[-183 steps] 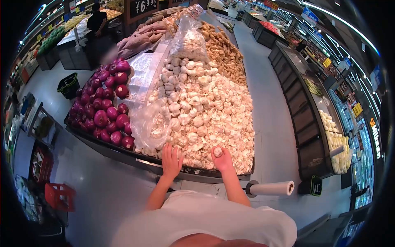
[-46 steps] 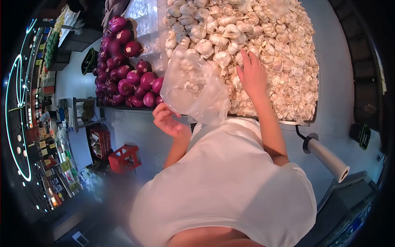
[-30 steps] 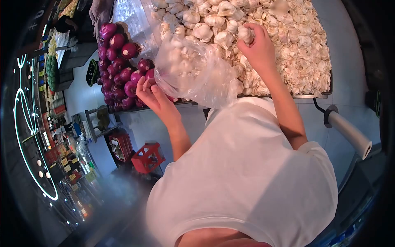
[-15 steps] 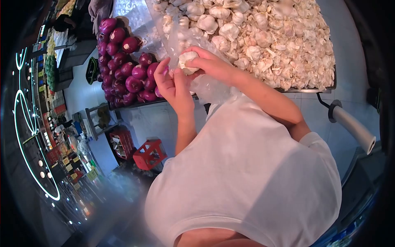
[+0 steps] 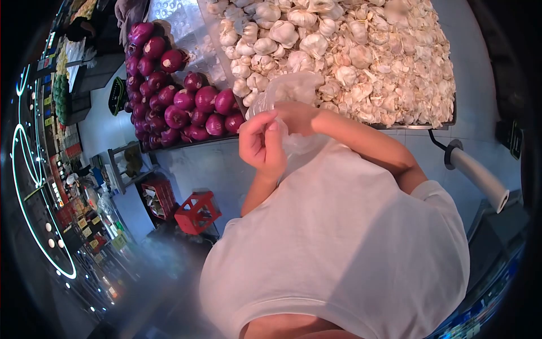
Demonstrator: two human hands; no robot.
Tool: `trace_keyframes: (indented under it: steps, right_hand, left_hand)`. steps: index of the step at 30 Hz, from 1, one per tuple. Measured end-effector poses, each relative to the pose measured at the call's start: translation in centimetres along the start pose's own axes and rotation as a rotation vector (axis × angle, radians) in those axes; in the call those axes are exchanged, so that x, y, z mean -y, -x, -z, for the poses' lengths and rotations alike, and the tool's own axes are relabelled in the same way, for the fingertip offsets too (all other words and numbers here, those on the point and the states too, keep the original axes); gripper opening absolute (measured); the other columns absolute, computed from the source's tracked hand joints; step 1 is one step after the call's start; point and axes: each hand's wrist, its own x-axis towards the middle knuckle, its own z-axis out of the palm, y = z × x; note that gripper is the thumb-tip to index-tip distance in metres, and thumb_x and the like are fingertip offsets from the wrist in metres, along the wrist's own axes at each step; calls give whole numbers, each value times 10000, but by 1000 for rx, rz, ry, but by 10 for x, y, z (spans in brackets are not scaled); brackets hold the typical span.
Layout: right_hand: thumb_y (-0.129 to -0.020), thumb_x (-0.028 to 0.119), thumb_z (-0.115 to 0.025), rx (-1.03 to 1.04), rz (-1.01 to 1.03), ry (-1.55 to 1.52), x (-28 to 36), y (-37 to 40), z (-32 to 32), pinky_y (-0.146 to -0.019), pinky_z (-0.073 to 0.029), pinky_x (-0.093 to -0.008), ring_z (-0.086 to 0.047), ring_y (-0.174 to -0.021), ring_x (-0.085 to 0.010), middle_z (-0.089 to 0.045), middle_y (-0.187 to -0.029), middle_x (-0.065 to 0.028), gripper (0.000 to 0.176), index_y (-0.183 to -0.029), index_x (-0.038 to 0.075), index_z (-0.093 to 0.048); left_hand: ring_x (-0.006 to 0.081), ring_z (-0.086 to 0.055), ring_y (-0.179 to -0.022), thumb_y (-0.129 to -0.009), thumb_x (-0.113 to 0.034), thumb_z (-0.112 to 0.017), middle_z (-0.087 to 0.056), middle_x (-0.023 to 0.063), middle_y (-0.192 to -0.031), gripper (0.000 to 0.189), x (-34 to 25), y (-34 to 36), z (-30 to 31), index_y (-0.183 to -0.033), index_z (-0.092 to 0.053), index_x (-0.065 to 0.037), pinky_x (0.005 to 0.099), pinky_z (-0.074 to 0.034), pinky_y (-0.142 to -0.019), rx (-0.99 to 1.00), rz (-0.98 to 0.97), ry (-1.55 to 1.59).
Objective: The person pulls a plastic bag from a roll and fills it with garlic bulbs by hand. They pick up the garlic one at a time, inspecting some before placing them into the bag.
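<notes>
Overall, the heap of garlic [image 5: 361, 62] takes up most of the stand [image 5: 411, 127], pale bulbs on its left and loose, papery pieces toward the right. Below it spreads the person's white shirt [image 5: 339, 237]. Red onions [image 5: 176, 116] are piled glossy and round on the left, and a clear sheet [image 5: 186, 28] lies between them and the garlic. Off to the right, a pale roll [image 5: 480, 176] slants down and to the right, well apart from both hands; a red crate [image 5: 197, 212] sits on the floor at lower left.

At the near edge of the garlic is the plastic bag [image 5: 302, 85] — thin, clear, cloudy where it bunches, wrinkled and catching the light. Its long axis seems to run up and down in the view, leaning a little right at the top, though the right wrist crosses its middle; which way its mouth faces cannot be told. The right hand [image 5: 293, 117] is among the film, its fingers hidden, so its grip cannot be told. The left hand [image 5: 262, 141] is raised just beside the bag, fingers curled toward the thumb — whether they pinch any film is unclear.
</notes>
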Motion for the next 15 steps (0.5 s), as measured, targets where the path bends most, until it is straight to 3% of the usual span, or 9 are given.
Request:
trace_keyframes:
  steps: [4, 7, 15]
  right_hand:
    - [-903, 147, -716, -33, -208, 147, 6, 1, 11, -1014, -508, -455, -622, -1215, -368, -652, -1289, -162, 526, -1405, 94, -569]
    - [-932, 140, -683, -239, -42, 145, 9, 32, 27, -1011, -513, -455, -619, -1223, -352, -629, -1321, -162, 414, -1328, 38, -617]
    - [-985, 200, -659, -485, -249, -7, 15, 84, 68, -995, -516, -409, -631, -1210, -316, -670, -1300, -136, 361, -1328, 87, -650]
  left_hand:
    - [69, -530, -712, -974, 51, -565, -626, 52, -943, 188, 3, -5, -5, -1153, -617, 30, 227, -440, -615, -126, 18, 6]
    - [77, -526, -689, -984, 48, -557, -609, 50, -917, 166, 12, -6, -1, -1135, -622, 26, 250, -442, -582, -167, 89, 15]
    - [81, -530, -682, -997, 40, -560, -619, 49, -923, 140, 26, -4, 4, -1115, -635, 26, 258, -430, -571, -121, 193, 34]
